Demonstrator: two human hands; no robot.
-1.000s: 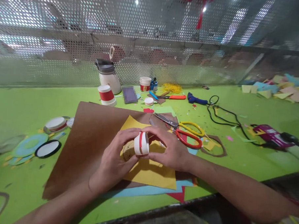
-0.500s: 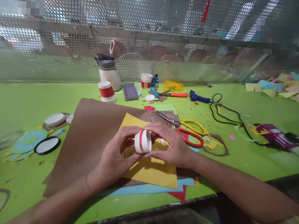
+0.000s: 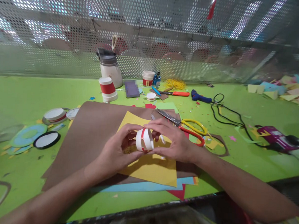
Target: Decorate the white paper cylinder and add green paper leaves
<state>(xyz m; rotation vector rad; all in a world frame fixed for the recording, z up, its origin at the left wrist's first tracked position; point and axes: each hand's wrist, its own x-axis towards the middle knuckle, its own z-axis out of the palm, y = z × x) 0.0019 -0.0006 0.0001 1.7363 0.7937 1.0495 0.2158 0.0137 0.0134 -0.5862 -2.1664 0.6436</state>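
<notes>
Between my hands is a small white paper cup point(image 3: 140, 140) with red bands, tilted on its side with its hollow end to the right. My left hand point(image 3: 115, 148) curls its fingers and thumb around the cup's left side. From the right, my right hand point(image 3: 173, 141) has its fingertips on the upper rim and its thumb at the lower rim. Below them lies a yellow sheet point(image 3: 147, 169) on a large brown sheet point(image 3: 86, 139). Scissors point(image 3: 192, 127) with yellow and red handles rest just beyond my right hand.
At the back stand a white jug point(image 3: 111, 72), a red-and-white cup point(image 3: 107, 89) and a small tub point(image 3: 148, 79). A blue glue gun point(image 3: 201, 97) with a black cord lies right. On the left are paper discs point(image 3: 29, 135) and a round lid point(image 3: 54, 114). Paper scraps point(image 3: 284, 87) pile up far right.
The cup has turned a little in my hands, showing its red bands at a different angle. Both hands remain on it. The view has shifted slightly.
</notes>
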